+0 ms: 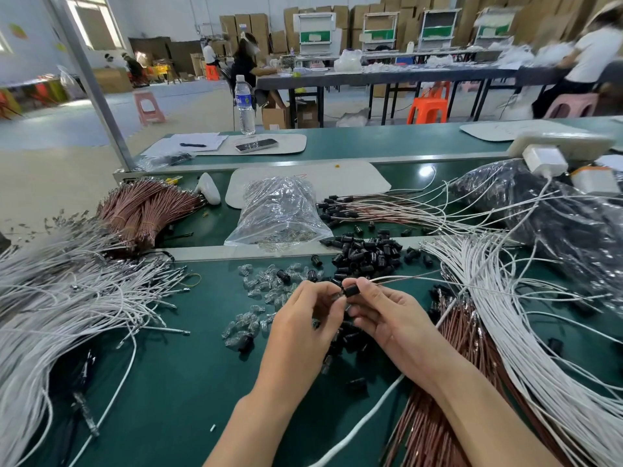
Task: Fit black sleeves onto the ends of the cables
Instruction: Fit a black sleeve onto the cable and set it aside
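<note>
Dead centre, right hand (pixel 387 318) pinches a black sleeve (pixel 353 291) and left hand (pixel 303 318) pinches the cable (pixel 404 277) tip right against it. Small sleeved batch (pixel 354 207) sits upper centre. Huge bare white bundles (pixel 67 298) lie on both sides, so I'd guess loads left.

A water bottle (pixel 245 106) stands upright at the far edge of the green desk (pixel 188 365). Near it a phone (pixel 256 145) lies on a white mat (pixel 291 143), and a pen (pixel 193 145) lies on some papers (pixel 210 139). A clear plastic bag (pixel 279 210) lies closer, partly on a second white mat (pixel 350 180). A white charger (pixel 544 160) is at the right. Behind are an orange stool (pixel 428 111), a pink stool (pixel 148 107) and stacked cardboard boxes (pixel 397 18).
</note>
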Demonstrator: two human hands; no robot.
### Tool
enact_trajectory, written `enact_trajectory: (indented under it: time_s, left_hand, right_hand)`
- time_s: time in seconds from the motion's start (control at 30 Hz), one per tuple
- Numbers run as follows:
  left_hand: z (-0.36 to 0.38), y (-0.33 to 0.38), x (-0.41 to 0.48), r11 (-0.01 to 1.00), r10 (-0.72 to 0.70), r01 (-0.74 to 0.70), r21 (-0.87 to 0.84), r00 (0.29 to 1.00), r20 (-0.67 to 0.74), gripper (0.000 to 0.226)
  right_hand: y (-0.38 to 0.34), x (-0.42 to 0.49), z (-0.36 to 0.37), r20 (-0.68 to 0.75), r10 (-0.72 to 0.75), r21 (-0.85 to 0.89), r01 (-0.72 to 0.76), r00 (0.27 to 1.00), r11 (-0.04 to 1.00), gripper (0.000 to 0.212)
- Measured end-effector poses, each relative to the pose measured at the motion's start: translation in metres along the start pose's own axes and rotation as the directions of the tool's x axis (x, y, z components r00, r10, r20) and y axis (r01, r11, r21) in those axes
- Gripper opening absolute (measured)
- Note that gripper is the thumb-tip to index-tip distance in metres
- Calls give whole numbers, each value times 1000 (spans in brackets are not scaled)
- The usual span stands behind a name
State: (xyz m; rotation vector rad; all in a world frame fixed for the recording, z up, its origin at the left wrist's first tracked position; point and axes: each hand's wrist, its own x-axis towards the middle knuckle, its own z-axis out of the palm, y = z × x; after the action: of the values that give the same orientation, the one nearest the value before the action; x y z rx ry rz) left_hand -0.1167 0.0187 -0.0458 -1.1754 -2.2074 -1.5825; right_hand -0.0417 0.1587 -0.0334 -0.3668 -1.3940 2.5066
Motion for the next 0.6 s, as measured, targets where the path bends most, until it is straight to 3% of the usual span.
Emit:
enact_trajectory:
  time_s: [0.2, 0.4, 0.6]
  left_hand:
    - [0, 0, -1, 999, -19, 18, -31, 1000, -22, 37]
    - [1, -4, -2, 999, -35, 33, -41, 999, -39, 23]
    - [0, -5, -1, 995, -26, 29, 92, 999, -36, 18]
  right_hand:
    - [1, -1, 0, -11, 14, -24, -14, 1000, 1000, 37]
    - [0, -1, 1, -4, 27, -9, -27, 1000, 1000, 33]
    - [-1, 1, 0, -167, -92, -57, 83, 982, 995, 26]
